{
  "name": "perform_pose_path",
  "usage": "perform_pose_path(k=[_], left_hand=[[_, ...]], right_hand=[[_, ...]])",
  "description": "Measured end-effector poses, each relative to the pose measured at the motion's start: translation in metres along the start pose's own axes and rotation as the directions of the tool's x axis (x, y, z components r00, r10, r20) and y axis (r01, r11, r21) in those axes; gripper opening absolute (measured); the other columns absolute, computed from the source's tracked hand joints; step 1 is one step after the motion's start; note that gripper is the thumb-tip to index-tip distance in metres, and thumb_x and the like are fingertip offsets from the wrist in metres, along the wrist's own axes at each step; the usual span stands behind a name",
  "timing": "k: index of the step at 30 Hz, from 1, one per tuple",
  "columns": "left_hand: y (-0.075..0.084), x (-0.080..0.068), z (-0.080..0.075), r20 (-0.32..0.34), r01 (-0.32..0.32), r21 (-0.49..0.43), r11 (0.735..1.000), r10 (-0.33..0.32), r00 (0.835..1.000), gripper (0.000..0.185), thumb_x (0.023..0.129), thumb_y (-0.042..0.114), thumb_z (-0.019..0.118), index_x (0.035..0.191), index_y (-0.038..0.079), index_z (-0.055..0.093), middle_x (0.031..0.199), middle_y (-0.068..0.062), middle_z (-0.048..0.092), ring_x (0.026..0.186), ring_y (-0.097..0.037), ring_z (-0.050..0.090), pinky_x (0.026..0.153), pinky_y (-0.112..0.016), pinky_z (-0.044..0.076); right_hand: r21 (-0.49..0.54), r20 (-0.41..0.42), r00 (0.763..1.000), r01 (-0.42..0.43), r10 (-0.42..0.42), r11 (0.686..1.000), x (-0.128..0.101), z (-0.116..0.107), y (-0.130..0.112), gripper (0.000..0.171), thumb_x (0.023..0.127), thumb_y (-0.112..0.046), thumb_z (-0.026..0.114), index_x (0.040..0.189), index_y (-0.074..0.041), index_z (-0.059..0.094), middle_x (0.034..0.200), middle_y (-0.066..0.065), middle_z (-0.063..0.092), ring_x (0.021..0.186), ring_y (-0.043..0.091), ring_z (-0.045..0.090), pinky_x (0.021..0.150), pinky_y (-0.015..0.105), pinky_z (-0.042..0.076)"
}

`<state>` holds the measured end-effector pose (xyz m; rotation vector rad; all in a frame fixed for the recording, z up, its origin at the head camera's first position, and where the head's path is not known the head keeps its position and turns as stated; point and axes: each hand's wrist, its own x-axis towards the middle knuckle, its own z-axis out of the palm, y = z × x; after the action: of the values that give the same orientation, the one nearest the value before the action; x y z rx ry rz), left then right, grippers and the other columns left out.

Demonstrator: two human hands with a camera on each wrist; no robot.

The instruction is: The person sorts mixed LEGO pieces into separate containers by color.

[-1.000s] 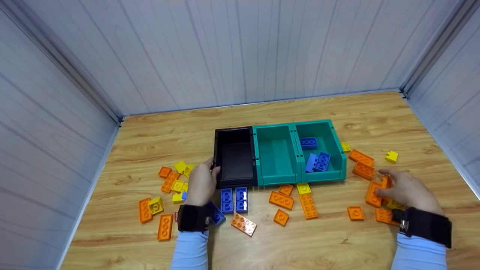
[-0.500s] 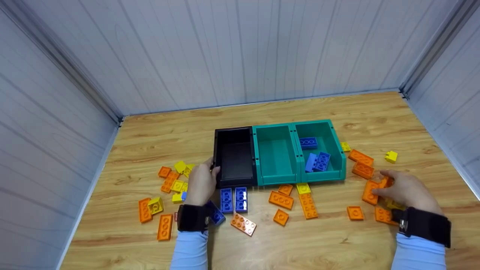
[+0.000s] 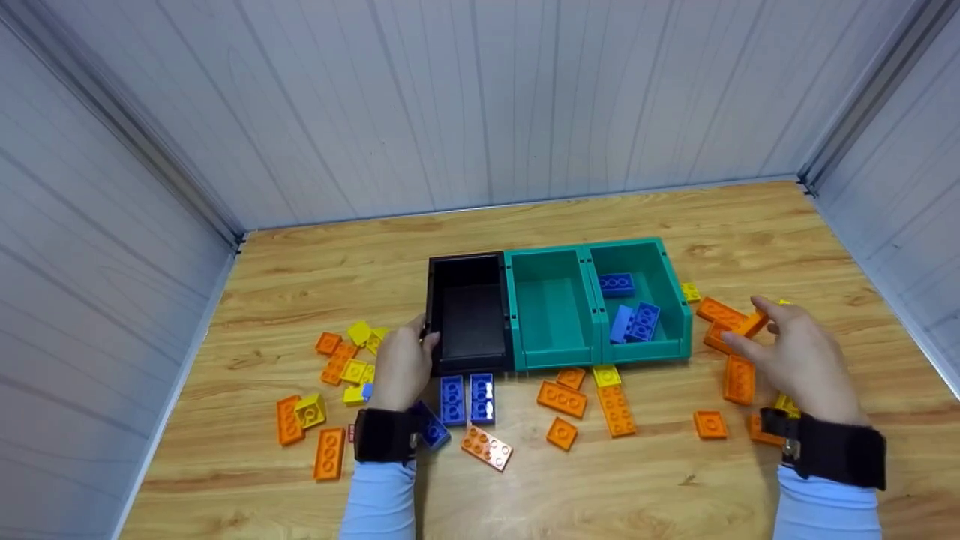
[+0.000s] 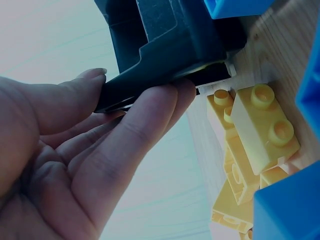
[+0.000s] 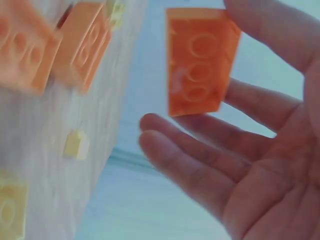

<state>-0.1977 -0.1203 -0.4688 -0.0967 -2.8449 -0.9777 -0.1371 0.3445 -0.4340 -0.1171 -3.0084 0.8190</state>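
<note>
My left hand [image 3: 403,367] grips the left side wall of a black bin [image 3: 474,360]; in the left wrist view its thumb lies on one side of the bin wall and its fingers on the other. Beside the black bin stand two joined green bins, a middle one [image 3: 555,358] and a right one [image 3: 651,349] with blue bricks [image 3: 643,322] lying in it. My right hand [image 3: 804,360] holds an orange brick [image 5: 199,60] off the table between thumb and fingers, its hollow underside facing the right wrist camera. Below that hand lie another orange brick [image 3: 739,380] and a yellow brick [image 3: 786,405].
Left of the bins lie loose orange bricks [image 3: 329,454] and yellow bricks [image 3: 310,410]. Blue bricks [image 3: 452,400] and more orange bricks [image 3: 616,411] lie in front of the bins. White panel walls [image 3: 517,112] border the wooden table at the back and sides.
My right hand has picked an orange brick from the pile and moved it up and left, over the orange bricks near the right green bin. The left hand has stayed in place.
</note>
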Motion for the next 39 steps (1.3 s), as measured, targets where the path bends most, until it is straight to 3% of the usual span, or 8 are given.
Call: perform_pose_path(k=[4, 11, 16, 22, 26, 30, 36, 39], left_hand=[[-0.002, -0.001, 0.000, -0.015, -0.033, 0.016, 0.999, 0.034, 0.999, 0.034, 0.097, 0.008, 0.064, 0.124, -0.011, 0.062, 0.113, -0.027, 0.067, 0.103, -0.040, 0.066, 0.086, -0.051, 0.053], [-0.002, 0.001, 0.000, -0.002, -0.033, 0.008, 0.999, 0.033, 0.999, 0.035, 0.097, 0.009, 0.063, 0.126, -0.011, 0.061, 0.115, -0.028, 0.066, 0.106, -0.039, 0.065, 0.089, -0.050, 0.052], [-0.002, 0.001, -0.001, 0.014, -0.027, 0.004, 1.000, 0.027, 1.000, 0.035, 0.098, 0.009, 0.062, 0.126, -0.011, 0.060, 0.117, -0.027, 0.065, 0.108, -0.038, 0.064, 0.091, -0.050, 0.051], [-0.001, 0.002, -0.001, 0.021, -0.004, -0.004, 1.000, 0.004, 1.000, 0.036, 0.098, 0.010, 0.062, 0.128, -0.010, 0.060, 0.119, -0.026, 0.065, 0.109, -0.036, 0.064, 0.092, -0.049, 0.051], [0.000, 0.001, -0.001, 0.030, 0.016, -0.009, 1.000, -0.016, 0.999, 0.036, 0.099, 0.011, 0.061, 0.129, -0.009, 0.060, 0.120, -0.025, 0.065, 0.110, -0.035, 0.064, 0.091, -0.048, 0.052], [-0.002, 0.000, -0.002, 0.025, 0.017, -0.010, 1.000, -0.016, 1.000, 0.035, 0.099, 0.010, 0.061, 0.128, -0.008, 0.061, 0.118, -0.024, 0.066, 0.108, -0.035, 0.065, 0.089, -0.048, 0.053], [-0.002, 0.000, -0.003, 0.019, 0.005, -0.002, 1.000, -0.005, 1.000, 0.036, 0.098, 0.010, 0.062, 0.128, -0.009, 0.061, 0.117, -0.026, 0.066, 0.106, -0.039, 0.065, 0.088, -0.050, 0.052], [0.000, 0.000, -0.003, 0.015, -0.007, -0.007, 1.000, 0.007, 1.000, 0.035, 0.098, 0.010, 0.063, 0.127, -0.008, 0.061, 0.116, -0.025, 0.067, 0.105, -0.038, 0.065, 0.088, -0.049, 0.052]], right_hand=[[0.015, -0.174, 0.977, 0.126, -0.121, 0.992, 0.001, 0.012, -0.020, 0.072, 0.090, -0.030, 0.075, 0.141, 0.010, 0.045, 0.131, 0.038, 0.047, 0.104, 0.053, 0.054, 0.079, 0.064, 0.047], [0.010, -0.383, 0.878, 0.313, -0.286, 0.950, 0.006, 0.044, -0.060, 0.068, 0.078, -0.012, 0.086, 0.135, 0.006, 0.054, 0.130, 0.030, 0.054, 0.110, 0.046, 0.056, 0.089, 0.059, 0.048], [-0.007, -0.391, 0.826, 0.437, -0.405, 0.899, 0.008, 0.070, -0.083, 0.075, 0.074, -0.011, 0.089, 0.138, 0.003, 0.053, 0.134, 0.027, 0.053, 0.114, 0.042, 0.058, 0.090, 0.052, 0.051], [-0.022, -0.306, 0.787, 0.557, -0.535, 0.831, 0.004, 0.098, -0.103, 0.073, 0.075, -0.013, 0.087, 0.139, 0.002, 0.053, 0.136, 0.025, 0.051, 0.115, 0.038, 0.059, 0.089, 0.043, 0.054], [-0.006, -0.239, 0.783, 0.590, -0.574, 0.807, 0.002, 0.110, -0.117, 0.073, 0.078, -0.014, 0.086, 0.141, 0.000, 0.052, 0.137, 0.023, 0.051, 0.110, 0.034, 0.062, 0.088, 0.038, 0.054], [0.018, -0.170, 0.801, 0.585, -0.574, 0.811, 0.010, 0.112, -0.132, 0.071, 0.080, -0.016, 0.084, 0.142, -0.001, 0.052, 0.139, 0.021, 0.051, 0.112, 0.034, 0.062, 0.090, 0.040, 0.053], [0.050, 0.095, 0.869, 0.482, -0.485, 0.875, 0.040, 0.112, -0.156, 0.072, 0.086, -0.022, 0.079, 0.148, -0.006, 0.045, 0.146, 0.019, 0.045, 0.125, 0.036, 0.052, 0.098, 0.047, 0.049], [0.029, 0.218, 0.883, 0.421, -0.416, 0.907, 0.054, 0.115, -0.165, 0.072, 0.088, -0.025, 0.077, 0.149, -0.007, 0.044, 0.148, 0.019, 0.043, 0.130, 0.038, 0.047, 0.102, 0.049, 0.045]])
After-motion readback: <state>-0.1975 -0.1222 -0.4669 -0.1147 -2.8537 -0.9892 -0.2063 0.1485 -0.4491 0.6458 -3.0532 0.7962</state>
